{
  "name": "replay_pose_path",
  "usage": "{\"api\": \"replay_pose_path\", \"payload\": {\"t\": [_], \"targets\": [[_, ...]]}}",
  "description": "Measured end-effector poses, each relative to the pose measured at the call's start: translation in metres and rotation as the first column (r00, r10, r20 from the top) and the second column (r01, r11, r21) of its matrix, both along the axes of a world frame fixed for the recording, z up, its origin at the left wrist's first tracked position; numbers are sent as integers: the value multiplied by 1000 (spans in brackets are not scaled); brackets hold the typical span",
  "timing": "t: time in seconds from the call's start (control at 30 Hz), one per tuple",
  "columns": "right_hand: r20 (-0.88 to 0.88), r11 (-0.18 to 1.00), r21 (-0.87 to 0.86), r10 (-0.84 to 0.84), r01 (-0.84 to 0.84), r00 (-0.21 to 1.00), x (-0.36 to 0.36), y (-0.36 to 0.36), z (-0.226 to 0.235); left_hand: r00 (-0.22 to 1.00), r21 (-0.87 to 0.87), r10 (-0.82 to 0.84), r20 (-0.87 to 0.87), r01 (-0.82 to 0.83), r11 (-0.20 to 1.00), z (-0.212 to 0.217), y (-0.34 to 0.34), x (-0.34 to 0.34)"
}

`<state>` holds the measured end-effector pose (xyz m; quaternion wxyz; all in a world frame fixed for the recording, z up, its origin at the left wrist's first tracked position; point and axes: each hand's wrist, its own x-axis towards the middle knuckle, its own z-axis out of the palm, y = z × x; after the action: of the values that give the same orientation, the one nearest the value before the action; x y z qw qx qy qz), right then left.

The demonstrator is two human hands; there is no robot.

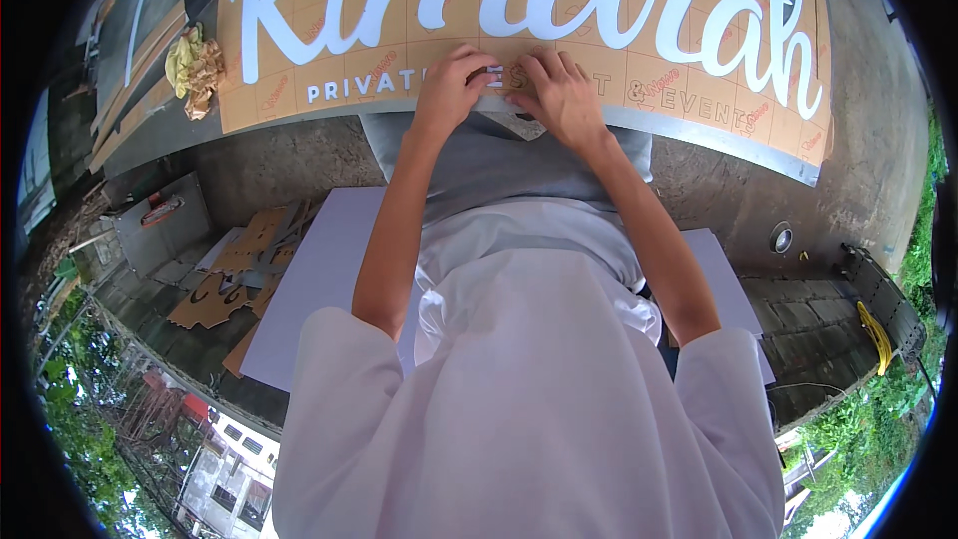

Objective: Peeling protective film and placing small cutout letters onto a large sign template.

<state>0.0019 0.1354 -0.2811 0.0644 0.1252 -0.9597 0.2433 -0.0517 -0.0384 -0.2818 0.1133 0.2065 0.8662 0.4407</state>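
A brown paper-covered sign board point(299, 70) lies before me, with large white cut-out script letters point(344, 0) across it. Below them runs a row of small letters, white on the left and only brown outlines on the right. My left hand point(457, 90) rests at the row's middle with its fingers curled together at the end of the white letters. Beside it my right hand point(559, 92) is bent over the same spot, thumb and fingertips drawn together. Whatever the fingertips pinch is too small to make out.
A crumpled yellow and brown paper wad point(194, 70) sits left of the board. White panels point(314, 279) lie on either side of me. Torn brown cardboard pieces point(225, 289) are on the floor at left; a yellow cable coil point(875, 337) and a round metal lid point(781, 238) lie at right.
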Motion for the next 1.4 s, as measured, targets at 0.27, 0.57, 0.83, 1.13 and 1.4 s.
{"api": "replay_pose_path", "payload": {"t": [0.27,0.57,0.83,1.13,1.4], "targets": [[-44,999,-29,20,-21,999,1,-2,-1,997,-22,-15,-76,13,1000,-2,1,-2],[191,987,-160,5,26,982,-13,-4,17,996,23,-54,-75,56,998,-2,-1,-9],[283,885,-439,-28,156,959,-4,-5,14,988,146,49,144,-70,987,8,-9,7],[399,287,-877,-10,385,917,-32,0,138,952,669,-41,304,-183,720,113,23,0],[-8,274,-961,61,-24,998,-33,4,265,982,917,119,144,-178,358,239,50,5]]}}
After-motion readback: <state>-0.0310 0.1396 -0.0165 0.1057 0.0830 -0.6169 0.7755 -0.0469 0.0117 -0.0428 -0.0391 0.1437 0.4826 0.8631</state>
